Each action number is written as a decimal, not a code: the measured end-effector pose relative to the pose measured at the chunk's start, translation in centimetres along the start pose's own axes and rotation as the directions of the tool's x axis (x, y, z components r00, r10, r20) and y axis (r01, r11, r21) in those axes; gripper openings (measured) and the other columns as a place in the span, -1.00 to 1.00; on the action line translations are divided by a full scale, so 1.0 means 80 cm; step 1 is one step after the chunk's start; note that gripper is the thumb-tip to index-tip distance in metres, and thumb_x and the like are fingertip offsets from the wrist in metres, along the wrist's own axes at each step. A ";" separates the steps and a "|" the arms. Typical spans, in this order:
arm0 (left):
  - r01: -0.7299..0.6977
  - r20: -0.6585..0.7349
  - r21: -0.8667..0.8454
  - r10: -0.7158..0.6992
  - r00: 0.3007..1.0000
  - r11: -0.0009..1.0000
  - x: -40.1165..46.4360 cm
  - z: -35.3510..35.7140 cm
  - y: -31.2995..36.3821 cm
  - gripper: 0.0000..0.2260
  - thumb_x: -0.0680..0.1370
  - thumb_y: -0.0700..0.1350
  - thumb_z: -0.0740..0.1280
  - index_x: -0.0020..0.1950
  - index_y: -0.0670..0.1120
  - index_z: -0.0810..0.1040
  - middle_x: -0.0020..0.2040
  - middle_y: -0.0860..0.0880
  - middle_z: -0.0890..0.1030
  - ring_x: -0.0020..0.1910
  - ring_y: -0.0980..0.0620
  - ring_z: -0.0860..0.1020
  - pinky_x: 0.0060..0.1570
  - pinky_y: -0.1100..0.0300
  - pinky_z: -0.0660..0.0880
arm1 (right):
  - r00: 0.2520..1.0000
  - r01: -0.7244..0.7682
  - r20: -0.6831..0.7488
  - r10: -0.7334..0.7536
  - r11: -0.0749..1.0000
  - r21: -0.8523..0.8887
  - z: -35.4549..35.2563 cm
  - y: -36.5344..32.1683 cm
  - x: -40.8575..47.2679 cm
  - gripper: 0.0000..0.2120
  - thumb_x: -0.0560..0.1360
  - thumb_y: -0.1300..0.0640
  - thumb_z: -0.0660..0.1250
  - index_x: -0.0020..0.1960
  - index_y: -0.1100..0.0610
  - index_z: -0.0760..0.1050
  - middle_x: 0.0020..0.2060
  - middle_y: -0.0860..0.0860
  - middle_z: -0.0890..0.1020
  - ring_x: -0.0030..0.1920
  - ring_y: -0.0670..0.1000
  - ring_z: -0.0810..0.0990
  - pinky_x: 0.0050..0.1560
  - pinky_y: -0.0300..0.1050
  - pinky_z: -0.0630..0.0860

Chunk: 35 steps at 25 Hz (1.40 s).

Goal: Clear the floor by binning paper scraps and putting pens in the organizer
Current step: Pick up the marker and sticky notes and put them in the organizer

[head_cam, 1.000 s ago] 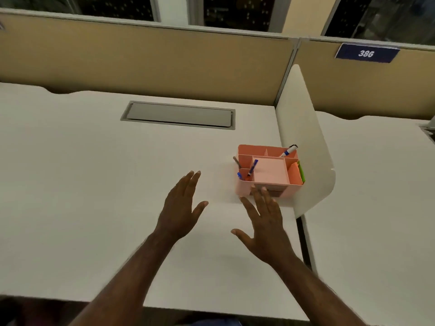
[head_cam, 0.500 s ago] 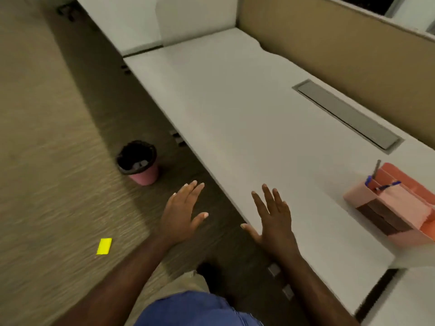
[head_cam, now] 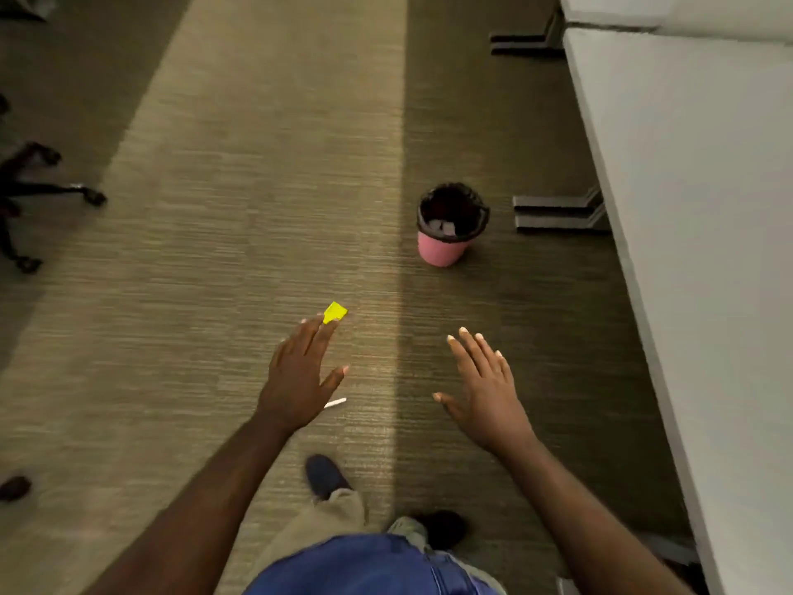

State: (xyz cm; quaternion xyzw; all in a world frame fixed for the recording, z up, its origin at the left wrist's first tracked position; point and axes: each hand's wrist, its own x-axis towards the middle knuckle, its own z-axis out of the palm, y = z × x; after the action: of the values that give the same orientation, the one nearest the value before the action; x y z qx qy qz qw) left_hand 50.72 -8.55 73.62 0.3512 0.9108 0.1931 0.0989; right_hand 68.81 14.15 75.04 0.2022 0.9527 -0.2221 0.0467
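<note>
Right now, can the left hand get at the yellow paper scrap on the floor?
Probably yes. The left hand is open and empty, its fingertips overlap the yellow paper scrap in view, and nothing lies between; how far above the carpet it is remains unclear.

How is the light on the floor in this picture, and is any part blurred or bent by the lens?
Head view: a brighter band of carpet runs up the middle, with darker floor on both sides; the pink bin stands in the darker part. The yellow paper scrap is bright and clear. The chair base at the left edge is smeared, and the desk edge slants, as a wide lens gives.
</note>
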 end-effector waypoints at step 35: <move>0.657 0.173 -0.001 -0.647 0.743 0.754 0.042 0.834 -0.524 -0.56 0.42 -0.12 0.43 0.29 0.00 0.47 0.37 -0.06 0.46 0.36 -0.08 0.36 0.22 -0.16 0.33 | 0.904 0.353 0.296 -0.308 0.929 -0.114 0.893 0.132 0.682 -0.25 0.43 -0.02 0.37 0.48 0.10 0.06 0.52 0.11 0.12 0.49 0.16 0.13 0.43 0.26 0.18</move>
State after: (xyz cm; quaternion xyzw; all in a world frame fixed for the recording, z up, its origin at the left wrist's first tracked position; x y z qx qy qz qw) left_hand 44.10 -15.86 -4.64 0.0221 0.9585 0.1454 0.2443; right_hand 23.15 11.13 -3.11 0.0004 0.9725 -0.1730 0.1556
